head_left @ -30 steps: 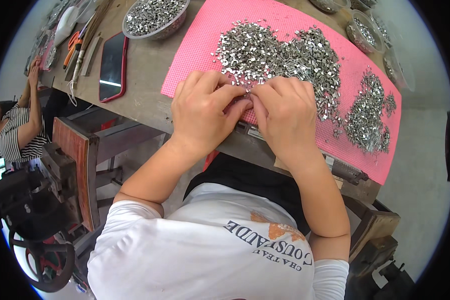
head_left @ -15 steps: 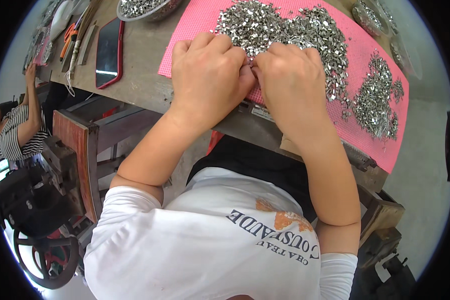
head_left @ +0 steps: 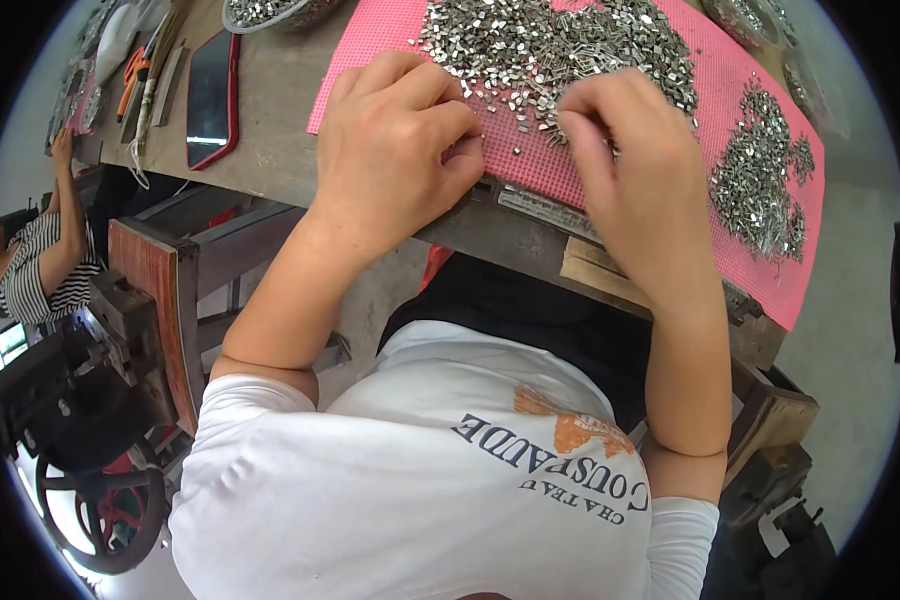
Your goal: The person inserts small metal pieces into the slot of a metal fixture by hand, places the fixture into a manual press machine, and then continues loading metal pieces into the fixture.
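Observation:
A large heap of small shiny metal pieces lies on a pink textured mat. At the heap's near left side, my left hand is closed, fingers curled and thumb pressed against the forefinger. Whatever it holds is hidden. My right hand reaches to the heap's near edge, thumb and forefinger brought together beside loose pieces; I cannot make out anything between them. Between the hands a few single pieces lie scattered. To the right of my right hand is a smaller pile of metal pieces.
A phone with a red case lies on the bench at left, beside orange-handled scissors and slim tools. A clear bowl of metal pieces stands behind. Another person sits far left near a machine handwheel.
My hands have parted from each other. The right hand has moved right to the heap's edge, and the left has shifted slightly left, uncovering scattered pieces between them.

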`<state>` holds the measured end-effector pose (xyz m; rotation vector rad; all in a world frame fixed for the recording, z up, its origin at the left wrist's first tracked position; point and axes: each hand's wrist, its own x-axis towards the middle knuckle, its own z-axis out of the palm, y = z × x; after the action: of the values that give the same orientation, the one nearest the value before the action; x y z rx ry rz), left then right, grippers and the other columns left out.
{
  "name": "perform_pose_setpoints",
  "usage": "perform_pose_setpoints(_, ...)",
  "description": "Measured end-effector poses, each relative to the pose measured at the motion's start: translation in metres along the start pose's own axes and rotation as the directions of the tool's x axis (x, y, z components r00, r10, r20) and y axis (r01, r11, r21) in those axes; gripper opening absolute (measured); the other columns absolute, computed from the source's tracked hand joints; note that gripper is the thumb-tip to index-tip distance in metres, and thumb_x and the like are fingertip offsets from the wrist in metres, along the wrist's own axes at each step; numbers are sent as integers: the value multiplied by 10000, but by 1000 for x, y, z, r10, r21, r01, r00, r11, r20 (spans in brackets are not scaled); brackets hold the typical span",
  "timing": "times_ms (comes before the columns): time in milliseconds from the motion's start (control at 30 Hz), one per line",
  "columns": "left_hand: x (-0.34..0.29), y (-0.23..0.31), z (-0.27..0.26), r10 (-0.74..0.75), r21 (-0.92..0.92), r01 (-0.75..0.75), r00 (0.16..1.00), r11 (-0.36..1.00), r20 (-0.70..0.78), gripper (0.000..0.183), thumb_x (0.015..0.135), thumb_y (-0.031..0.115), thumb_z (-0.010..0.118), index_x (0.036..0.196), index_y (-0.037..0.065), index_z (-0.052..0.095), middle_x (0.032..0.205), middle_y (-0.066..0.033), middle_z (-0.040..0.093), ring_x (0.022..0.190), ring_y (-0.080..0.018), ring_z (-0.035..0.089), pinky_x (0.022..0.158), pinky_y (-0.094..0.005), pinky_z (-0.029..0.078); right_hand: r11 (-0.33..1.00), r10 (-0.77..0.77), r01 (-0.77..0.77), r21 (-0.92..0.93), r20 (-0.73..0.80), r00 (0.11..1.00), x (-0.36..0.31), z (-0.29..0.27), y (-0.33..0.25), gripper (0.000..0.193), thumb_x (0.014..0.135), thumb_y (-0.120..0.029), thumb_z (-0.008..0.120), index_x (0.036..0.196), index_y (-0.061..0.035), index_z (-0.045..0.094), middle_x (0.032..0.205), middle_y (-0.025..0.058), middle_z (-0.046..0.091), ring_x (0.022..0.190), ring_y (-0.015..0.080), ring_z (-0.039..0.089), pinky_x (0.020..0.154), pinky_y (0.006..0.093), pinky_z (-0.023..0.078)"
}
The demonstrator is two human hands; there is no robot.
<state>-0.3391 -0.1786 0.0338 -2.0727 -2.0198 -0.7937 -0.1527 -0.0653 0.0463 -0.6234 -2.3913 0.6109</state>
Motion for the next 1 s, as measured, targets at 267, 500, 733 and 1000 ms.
perform_pose_setpoints(267,17,24,25,82,49,-86,994,995,74,109,732,113,740,824,100,684,859,-42,637,967,-289,633,813,-433,485,931,344,-331,155,-67,936,-83,-78,47,57,974,18,631,1022,-12,636,923,108,632,803,239,611,729,337,506)
perform_pose_setpoints(500,32,92,64,22,-219,-5,997,976,77,147,750,58,776,858,86,681,829,-33,660,806,-265,629,760,-389,463,924,381,-377,56,-97,920,-171,-137,93,75,905,29,706,960,-8,671,967,104,688,891,238,651,785,330,514)
perform_pose_setpoints(733,61,186,114,239,-397,-177,965,901,112,187,712,60,780,867,117,692,822,-13,655,796,-240,629,746,-377,456,957,256,-274,-101,-162,953,-213,-155,124,155,820,6,761,946,-55,694,966,71,707,900,269,661,870,385,453)
perform_pose_setpoints(1000,74,260,159,320,-457,-221,935,861,152,211,749,62,789,940,87,703,1007,-58,681,878,-257,650,788,-372,463,976,91,-128,-177,-201,975,-235,-166,155,192,772,-19,772,940,-61,687,973,48,683,885,246,659,836,398,455)
